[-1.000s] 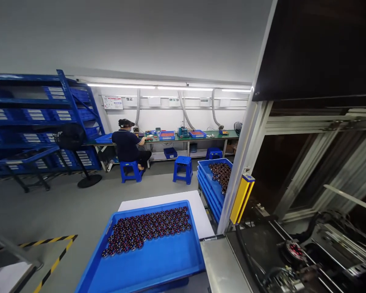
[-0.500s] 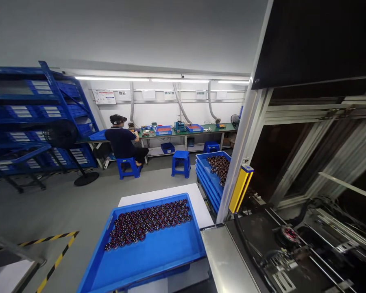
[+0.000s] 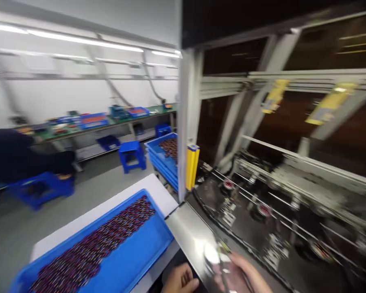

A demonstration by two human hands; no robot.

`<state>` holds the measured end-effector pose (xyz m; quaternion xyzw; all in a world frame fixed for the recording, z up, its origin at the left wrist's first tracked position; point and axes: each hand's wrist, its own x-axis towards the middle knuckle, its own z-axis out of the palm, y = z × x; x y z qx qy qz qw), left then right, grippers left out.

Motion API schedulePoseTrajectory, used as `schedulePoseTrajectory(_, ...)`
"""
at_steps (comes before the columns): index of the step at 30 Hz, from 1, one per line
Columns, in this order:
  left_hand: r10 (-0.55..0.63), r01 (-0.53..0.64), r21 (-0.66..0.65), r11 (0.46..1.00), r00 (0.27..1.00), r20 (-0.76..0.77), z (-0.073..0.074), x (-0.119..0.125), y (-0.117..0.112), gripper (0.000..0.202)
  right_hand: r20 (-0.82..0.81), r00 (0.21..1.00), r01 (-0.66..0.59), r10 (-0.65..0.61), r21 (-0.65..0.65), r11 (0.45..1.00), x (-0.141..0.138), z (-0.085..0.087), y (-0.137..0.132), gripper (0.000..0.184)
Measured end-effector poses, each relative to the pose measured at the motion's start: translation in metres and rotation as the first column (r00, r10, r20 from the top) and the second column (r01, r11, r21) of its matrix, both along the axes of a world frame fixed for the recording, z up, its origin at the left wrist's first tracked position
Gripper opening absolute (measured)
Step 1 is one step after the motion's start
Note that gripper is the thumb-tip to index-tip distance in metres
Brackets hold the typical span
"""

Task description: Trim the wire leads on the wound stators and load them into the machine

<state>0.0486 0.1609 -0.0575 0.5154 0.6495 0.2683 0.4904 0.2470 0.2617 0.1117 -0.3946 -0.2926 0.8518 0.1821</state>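
Observation:
Both of my hands show at the bottom edge, smeared by motion. My left hand [image 3: 179,280] has its fingers curled, just beside the near edge of a shiny steel plate [image 3: 186,228]. My right hand [image 3: 244,272] lies over that plate, its fingers pinched round a small thin glinting thing [image 3: 221,262] that I cannot make out. To the left, a blue tray [image 3: 134,260] on a white table [image 3: 158,187] holds several small dark round parts [image 3: 110,240]. To the right, the machine's bed [image 3: 262,211] carries rails and round fixtures.
A grey machine post [image 3: 187,122] with a yellow strip [image 3: 191,167] rises behind the plate. Stacked blue trays [image 3: 158,160] of parts stand past it. Blue stools [image 3: 132,154], a green workbench [image 3: 94,124] and a seated person [image 3: 18,154] are at the far left.
The view has swung sharply right and down and is now blurred. My two hands have come into view at the bottom edge; the shelving at the left has left the view.

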Motion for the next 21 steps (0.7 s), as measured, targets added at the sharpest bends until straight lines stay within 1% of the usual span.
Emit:
schedulePoseTrajectory(1, -0.032, 0.034, 0.047, 0.998, 0.999, -0.036, -0.002, 0.007, 0.011, 0.027, -0.044, 0.999, -0.015, 0.014, -0.02, 1.0, -0.008, 0.001, 0.005, 0.04)
schedulePoseTrajectory(2, -0.054, 0.061, 0.101, 0.993, 0.996, -0.073, -0.002, 0.014, 0.022, 0.026, -0.078, 0.997, 0.012, -0.013, -0.02, 1.0, -0.018, 0.002, 0.013, 0.042)
schedulePoseTrajectory(4, -0.078, 0.107, 0.205, 0.973, 0.986, -0.146, -0.002, 0.027, 0.044, 0.023, -0.131, 0.989, 0.077, -0.074, 0.022, 0.997, -0.044, 0.008, 0.04, 0.046)
schedulePoseTrajectory(5, -0.089, 0.132, 0.246, 0.96, 0.979, -0.181, -0.002, 0.033, 0.053, 0.022, -0.15, 0.98, 0.139, -0.129, 0.057, 0.989, -0.058, 0.012, 0.056, 0.046)
schedulePoseTrajectory(7, -0.113, 0.188, 0.304, 0.934, 0.962, -0.247, -0.005, 0.041, 0.066, 0.02, -0.161, 0.955, 0.267, -0.247, 0.117, 0.956, -0.085, 0.017, 0.086, 0.039)
schedulePoseTrajectory(9, -0.127, 0.234, 0.341, 0.91, 0.942, -0.31, -0.012, 0.046, 0.072, 0.02, -0.115, 0.923, 0.383, -0.368, 0.15, 0.912, -0.108, 0.015, 0.112, 0.029)
schedulePoseTrajectory(11, -0.124, 0.265, 0.364, 0.893, 0.922, -0.368, -0.024, 0.049, 0.074, 0.024, -0.034, 0.879, 0.475, -0.476, 0.161, 0.865, -0.125, 0.005, 0.131, 0.023)
schedulePoseTrajectory(13, -0.112, 0.286, 0.382, 0.879, 0.902, -0.418, -0.036, 0.05, 0.072, 0.029, 0.039, 0.824, 0.553, -0.566, 0.164, 0.817, -0.136, -0.01, 0.148, 0.025)
schedulePoseTrajectory(15, -0.097, 0.3, 0.396, 0.868, 0.884, -0.457, -0.045, 0.049, 0.07, 0.031, 0.079, 0.762, 0.625, -0.643, 0.173, 0.761, -0.142, -0.024, 0.164, 0.026)
schedulePoseTrajectory(18, -0.082, 0.313, 0.401, 0.861, 0.863, -0.498, -0.05, 0.047, 0.066, 0.03, 0.107, 0.676, 0.707, -0.729, 0.183, 0.683, -0.148, -0.04, 0.181, 0.027)
schedulePoseTrajectory(21, -0.074, 0.321, 0.397, 0.86, 0.847, -0.526, -0.048, 0.044, 0.063, 0.028, 0.132, 0.621, 0.754, -0.773, 0.169, 0.635, -0.148, -0.049, 0.19, 0.027)
